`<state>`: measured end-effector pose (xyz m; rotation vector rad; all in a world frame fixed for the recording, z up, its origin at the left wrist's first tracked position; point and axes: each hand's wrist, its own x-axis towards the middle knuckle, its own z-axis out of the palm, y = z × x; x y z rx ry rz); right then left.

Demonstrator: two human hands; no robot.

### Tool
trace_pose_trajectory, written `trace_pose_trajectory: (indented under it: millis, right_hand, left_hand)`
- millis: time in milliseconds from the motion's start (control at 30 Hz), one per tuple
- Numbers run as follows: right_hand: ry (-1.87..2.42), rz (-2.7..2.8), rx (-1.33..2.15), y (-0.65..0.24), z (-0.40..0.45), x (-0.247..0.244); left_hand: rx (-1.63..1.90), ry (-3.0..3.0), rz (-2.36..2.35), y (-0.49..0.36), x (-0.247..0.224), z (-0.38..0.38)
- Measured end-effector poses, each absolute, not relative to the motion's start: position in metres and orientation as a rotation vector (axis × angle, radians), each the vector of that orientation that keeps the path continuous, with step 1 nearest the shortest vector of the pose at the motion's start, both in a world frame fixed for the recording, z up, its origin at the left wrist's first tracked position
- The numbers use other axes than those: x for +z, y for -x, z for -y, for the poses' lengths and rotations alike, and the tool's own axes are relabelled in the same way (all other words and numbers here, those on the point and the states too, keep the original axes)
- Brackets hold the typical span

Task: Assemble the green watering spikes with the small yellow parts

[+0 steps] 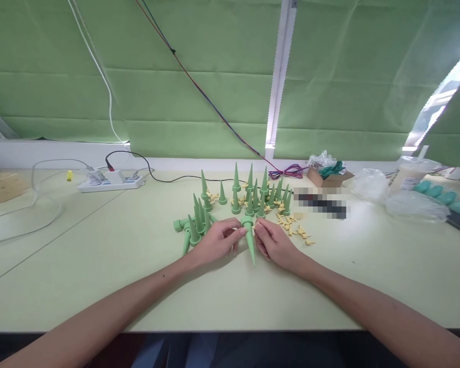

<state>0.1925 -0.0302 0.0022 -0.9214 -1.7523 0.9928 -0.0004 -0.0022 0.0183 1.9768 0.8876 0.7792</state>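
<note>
One green spike (249,240), held aslant between the two hands, capped end away from the person, tip toward the table's near edge. One left hand (224,237), partly curled, thumb and fingers closed on the spike just below its cap. One right hand (274,239), fingers folded, thumb and forefinger pinched together against the spike's other side on a small yellow piece (253,228), of which only a speck shows. Standing green spikes (250,180), a cluster, points up, just beyond both hands, with yellow bits among their bases. Loose yellow pieces (287,226), a scatter, beyond and to the right of the right hand. Further green spikes (192,231), some upright and some lying, just beyond and to the left of the left hand. One dark item, blurred (322,204), past the loose yellow pieces. One coil of red and blue wire (287,172), beyond the standing cluster. One cardboard box (330,179), farther out past the right hand, holding clear plastic and green material. One cup with a straw (410,174), well to the right of the right hand. One white power strip (111,185), plugs inserted, well to the left of the left hand and beyond it. All on one pale table (99,281).
</note>
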Motion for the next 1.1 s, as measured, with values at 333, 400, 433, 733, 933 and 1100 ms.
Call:
trace_pose_trajectory:
  millis: [333, 400, 433, 733, 933, 1100]
  right_hand:
    - [0.881, 1.703, 1.095, -0.1926, 0.0298, -0.0012]
    - [0.873, 1.691, 1.12, -0.1929, 0.0294, -0.0014]
    - [0.867, 1.685, 1.134, -0.1929, 0.0292, -0.0013]
    - [0.857, 1.64, 1.231, -0.1933, 0.0279, -0.0005]
    - [0.837, 1.622, 1.264, -0.194, 0.0266, -0.0022]
    - [0.832, 1.603, 1.306, -0.1935, 0.027, -0.0026]
  left_hand:
    - [0.838, -2.182, -0.865, 0.0014, 0.0186, 0.0018]
    - [0.842, -2.215, -0.876, 0.0016, 0.0189, 0.0021]
    - [0.848, -2.238, -0.877, 0.0018, 0.019, 0.0022]
    - [0.955, -2.46, -0.848, 0.0032, 0.0176, 0.001]
    - [0.999, -2.559, -0.804, 0.0046, 0.0167, 0.0013]
    - [1.06, -2.633, -0.76, 0.0064, 0.0151, 0.0012]
